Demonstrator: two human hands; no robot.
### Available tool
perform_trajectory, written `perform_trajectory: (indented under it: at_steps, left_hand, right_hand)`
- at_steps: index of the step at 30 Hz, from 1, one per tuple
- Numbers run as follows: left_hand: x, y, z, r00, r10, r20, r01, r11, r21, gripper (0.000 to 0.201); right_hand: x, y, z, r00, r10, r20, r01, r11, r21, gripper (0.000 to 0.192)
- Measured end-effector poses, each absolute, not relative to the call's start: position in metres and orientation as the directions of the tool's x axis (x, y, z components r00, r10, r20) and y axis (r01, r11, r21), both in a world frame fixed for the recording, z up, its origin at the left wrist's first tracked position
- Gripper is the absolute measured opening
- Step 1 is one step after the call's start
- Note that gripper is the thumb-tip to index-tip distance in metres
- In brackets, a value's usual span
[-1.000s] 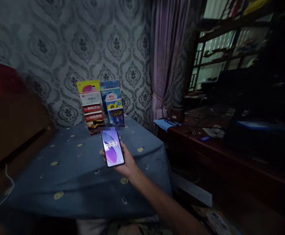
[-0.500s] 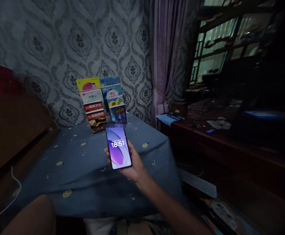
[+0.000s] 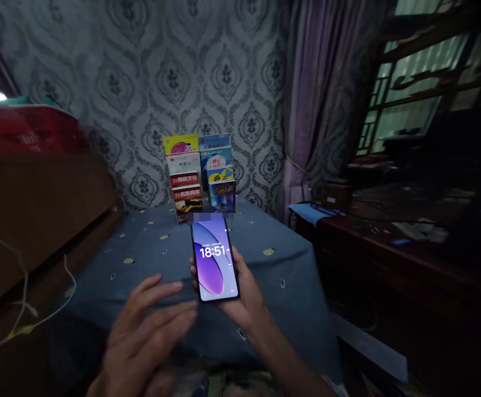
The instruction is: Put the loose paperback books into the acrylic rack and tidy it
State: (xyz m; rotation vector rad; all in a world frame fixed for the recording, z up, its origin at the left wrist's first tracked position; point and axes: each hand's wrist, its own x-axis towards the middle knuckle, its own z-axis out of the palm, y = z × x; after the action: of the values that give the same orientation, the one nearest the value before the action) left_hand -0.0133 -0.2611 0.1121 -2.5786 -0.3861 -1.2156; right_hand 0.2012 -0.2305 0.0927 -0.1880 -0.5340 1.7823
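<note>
Over blue dotted tablecloth (image 3: pixel 149 264), lit purple-screen smartphone (image 3: pixel 214 260) is being gripped by right hand (image 3: pixel 240 292); left hand (image 3: pixel 149 331) is being held open, fingers just beside it.

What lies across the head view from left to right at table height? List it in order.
White cable → left hand → phone in the right hand → dark wooden desk.

Both hands (image 3: pixel 240 298) and forearms are bare, with no sleeves.
</note>
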Motion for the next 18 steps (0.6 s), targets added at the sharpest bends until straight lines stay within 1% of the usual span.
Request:
perform_trajectory:
  at_steps: [3,6,9,11,14,16,18]
  left_hand:
    - [-0.008,-0.243,0.104,0.672,0.067,0.738,0.314,-0.928,-0.202,0.046]
    - [-0.009,-0.232,0.097,0.700,0.079,0.710,0.316,-0.926,-0.209,0.049]
    - [-0.011,-0.221,0.093,0.685,0.118,0.719,0.352,-0.918,-0.185,0.050]
    - [-0.011,-0.213,0.095,0.613,0.169,0.772,0.441,-0.883,-0.158,0.048]
    - [-0.010,-0.208,0.104,0.430,0.242,0.870,0.589,-0.805,-0.067,0.048]
    - [-0.008,-0.210,0.111,0.326,0.245,0.913,0.608,-0.794,-0.004,0.048]
    - [-0.005,-0.216,0.112,0.290,0.228,0.929,0.577,-0.816,0.020,0.047]
  right_hand:
    - [0.189,-0.234,0.093,-0.296,0.946,0.132,-0.852,-0.199,-0.485,0.041]
    - [0.177,-0.235,0.092,-0.299,0.949,0.096,-0.847,-0.217,-0.485,0.035]
    - [0.168,-0.236,0.089,-0.296,0.954,0.050,-0.860,-0.244,-0.449,0.028]
    - [0.165,-0.236,0.085,-0.306,0.951,0.036,-0.862,-0.261,-0.435,0.028]
    - [0.164,-0.238,0.080,-0.371,0.928,0.022,-0.822,-0.317,-0.473,0.035]
    - [0.165,-0.240,0.077,-0.389,0.921,0.008,-0.796,-0.331,-0.507,0.041]
    - [0.168,-0.241,0.076,-0.376,0.927,-0.004,-0.789,-0.322,-0.524,0.045]
